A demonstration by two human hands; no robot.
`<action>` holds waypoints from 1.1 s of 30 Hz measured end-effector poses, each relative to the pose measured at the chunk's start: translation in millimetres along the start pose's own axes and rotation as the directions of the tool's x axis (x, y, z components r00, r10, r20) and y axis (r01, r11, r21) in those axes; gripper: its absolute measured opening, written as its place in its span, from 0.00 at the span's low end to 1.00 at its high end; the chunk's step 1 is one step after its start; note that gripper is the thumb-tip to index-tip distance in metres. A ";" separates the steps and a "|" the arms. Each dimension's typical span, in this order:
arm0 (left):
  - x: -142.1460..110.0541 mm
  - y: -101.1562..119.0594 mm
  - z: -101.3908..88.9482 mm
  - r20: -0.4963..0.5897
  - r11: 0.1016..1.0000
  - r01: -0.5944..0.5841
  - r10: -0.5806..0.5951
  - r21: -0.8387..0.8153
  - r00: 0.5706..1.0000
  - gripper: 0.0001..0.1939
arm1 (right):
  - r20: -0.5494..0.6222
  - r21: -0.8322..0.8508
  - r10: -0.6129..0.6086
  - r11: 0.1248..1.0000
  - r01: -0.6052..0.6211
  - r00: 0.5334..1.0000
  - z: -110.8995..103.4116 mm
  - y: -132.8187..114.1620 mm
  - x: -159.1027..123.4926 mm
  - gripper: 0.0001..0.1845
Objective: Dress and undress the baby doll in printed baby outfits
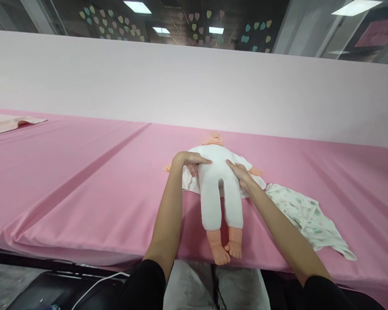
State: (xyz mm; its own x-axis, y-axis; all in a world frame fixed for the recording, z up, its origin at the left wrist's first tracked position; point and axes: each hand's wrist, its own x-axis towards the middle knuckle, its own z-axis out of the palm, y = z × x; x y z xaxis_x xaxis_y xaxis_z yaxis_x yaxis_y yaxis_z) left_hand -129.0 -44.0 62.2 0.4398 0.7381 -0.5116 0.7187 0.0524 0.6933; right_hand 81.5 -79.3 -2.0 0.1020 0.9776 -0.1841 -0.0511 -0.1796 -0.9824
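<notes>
A baby doll (220,189) in a white bodysuit lies on its back on the pink table cover (84,181), head away from me, bare feet at the near edge. My left hand (189,161) grips the doll's left flank, thumb over the torso and fingers tucked beneath. My right hand (239,172) grips the other flank the same way. A white cloth (190,184) lies spread under the doll's body.
A crumpled patterned cloth (305,215) lies right of the doll. A pale pink folded cloth (6,122) rests at the far left. A light pink partition (194,82) backs the table. A dark chair with a white cable (93,286) sits below the near edge.
</notes>
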 end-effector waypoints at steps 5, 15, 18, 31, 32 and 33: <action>12.2 -3.3 1.6 0.050 1.000 0.020 -0.019 -0.020 0.999 0.33 | -0.008 -0.035 0.005 0.999 -0.005 1.000 -7.0 6.4 3.6 0.10; 16.6 -9.0 -3.2 -0.016 0.998 0.062 -0.062 0.015 0.998 0.30 | -0.025 -0.368 -0.159 0.920 0.138 0.987 -18.9 18.0 15.5 0.17; 11.4 -21.1 -13.2 -0.218 0.995 0.039 -0.018 0.090 0.976 0.28 | -0.074 -0.683 -0.415 0.683 0.257 0.907 -20.4 10.8 15.8 0.20; 0.2 -37.9 -24.8 -0.552 0.885 0.390 -0.198 0.254 0.810 0.43 | 0.719 -0.666 -0.338 -0.086 0.741 0.608 111.1 -19.9 34.0 0.25; -6.5 -33.6 -25.8 -0.575 0.900 0.360 -0.163 0.247 0.802 0.43 | 0.745 -0.630 -0.347 -0.087 0.771 0.570 116.5 -18.7 37.3 0.29; -14.5 -28.7 -26.4 -0.597 0.920 0.309 -0.110 0.243 0.795 0.43 | 0.754 -0.603 -0.372 -0.064 0.795 0.542 119.9 -17.9 40.9 0.32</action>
State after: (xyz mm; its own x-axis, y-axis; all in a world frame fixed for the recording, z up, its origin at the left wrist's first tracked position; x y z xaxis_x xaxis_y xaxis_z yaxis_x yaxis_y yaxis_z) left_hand -170.2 -38.4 63.1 -0.0508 0.9824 -0.1796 0.9275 0.1131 0.3562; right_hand -32.6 -22.9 11.9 -0.6744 0.6792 0.2895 0.6838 0.7225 -0.1023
